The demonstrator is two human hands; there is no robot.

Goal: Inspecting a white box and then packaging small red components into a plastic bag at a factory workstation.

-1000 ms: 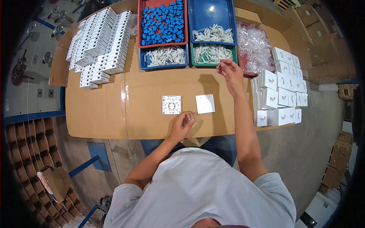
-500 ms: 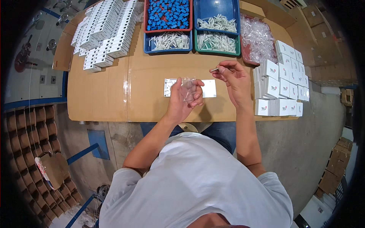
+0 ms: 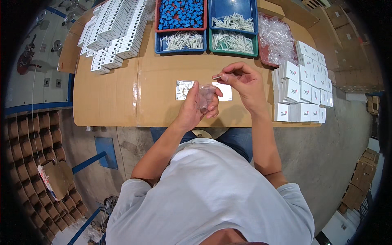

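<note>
My left hand (image 3: 190, 108) is closed around a small clear plastic bag (image 3: 205, 98), holding it up over the middle of the table. Just right of the bag and a little above it, my right hand (image 3: 250, 89) pinches a small thin stick-like piece (image 3: 217, 77) between thumb and fingers. Its tip points left toward the bag, apart from it; what exact kind it is cannot be made out. Beneath both hands lies a flat white item (image 3: 224, 94), perhaps an opened box or leaflet, with a printed left part (image 3: 183, 90). My left hand hides its middle.
Along the far edge stand a red tray (image 3: 180, 30) of small blue parts, and blue (image 3: 179, 52) and green (image 3: 232, 54) trays of small white pieces. A red tray (image 3: 269, 61) holds clear plastic bags. White boxes are stacked at left (image 3: 118, 36) and right (image 3: 304, 92).
My right hand has moved left with the small piece, bringing it nearer the bag. My left hand still holds the bag, shifted slightly right.
</note>
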